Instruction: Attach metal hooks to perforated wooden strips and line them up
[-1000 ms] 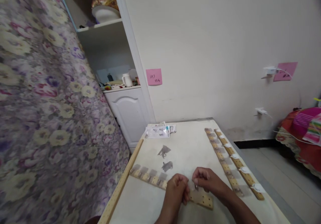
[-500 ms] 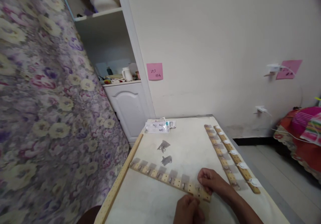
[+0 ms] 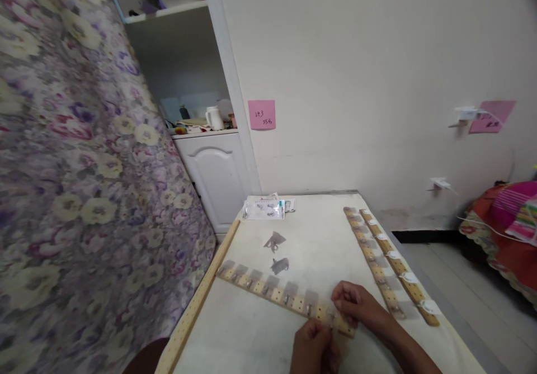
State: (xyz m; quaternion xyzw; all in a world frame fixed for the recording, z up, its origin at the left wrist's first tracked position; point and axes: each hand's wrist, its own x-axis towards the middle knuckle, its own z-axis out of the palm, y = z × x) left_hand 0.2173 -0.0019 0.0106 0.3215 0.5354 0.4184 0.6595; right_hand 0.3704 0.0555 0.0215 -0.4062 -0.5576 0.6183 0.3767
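Note:
A wooden strip with holes (image 3: pixel 268 294) lies across the white table (image 3: pixel 319 240), with several small clear bags with metal parts hanging from it. My right hand (image 3: pixel 358 306) is closed in a pinch at the strip's right end, on a small clear bag there. My left hand (image 3: pixel 312 349) is curled just below that end, at the frame's bottom edge; what its fingers hold is hidden. Two loose small bags (image 3: pixel 277 253) lie above the strip.
Two more wooden strips (image 3: pixel 390 268) with white tags lie along the table's right side. A bare strip (image 3: pixel 201 301) runs along the left edge. Packets (image 3: pixel 264 208) sit at the far edge. A floral cloth (image 3: pixel 75 184) hangs left; a white cabinet (image 3: pixel 213 173) stands behind.
My left hand has drawn back from the strip toward me. My right hand stays pinched at the strip's right end. The view has tilted up slightly.

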